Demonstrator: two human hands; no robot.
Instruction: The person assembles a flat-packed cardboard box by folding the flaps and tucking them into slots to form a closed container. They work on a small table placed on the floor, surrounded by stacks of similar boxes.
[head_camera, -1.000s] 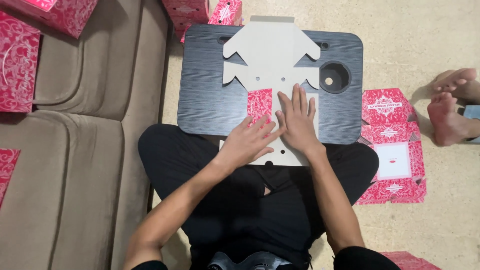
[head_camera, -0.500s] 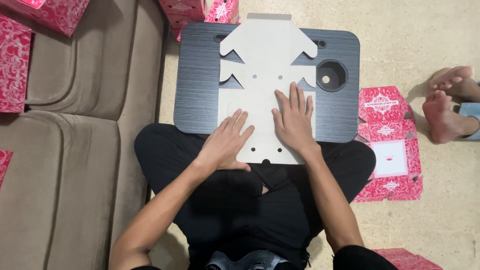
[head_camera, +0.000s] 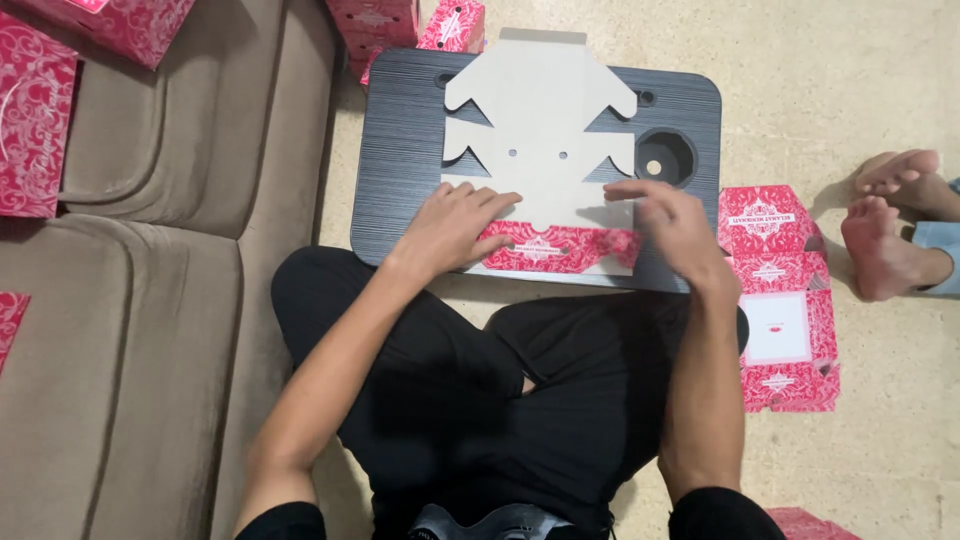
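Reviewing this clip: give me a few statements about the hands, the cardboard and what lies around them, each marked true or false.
1. The flat box blank lies on a dark lap tray. True.
2. The blank's near flap is folded up, showing its red printed side. True.
3. The left hand is lifted clear of the cardboard. False: it presses flat on the blank at the red flap's left end.
4. The round hole in the tray is covered by the cardboard. False: it lies open, right of the blank.
5. Red printed blanks lie on the floor to the right of the tray. True.
6. The right hand holds scissors. False: its fingers are open and empty.
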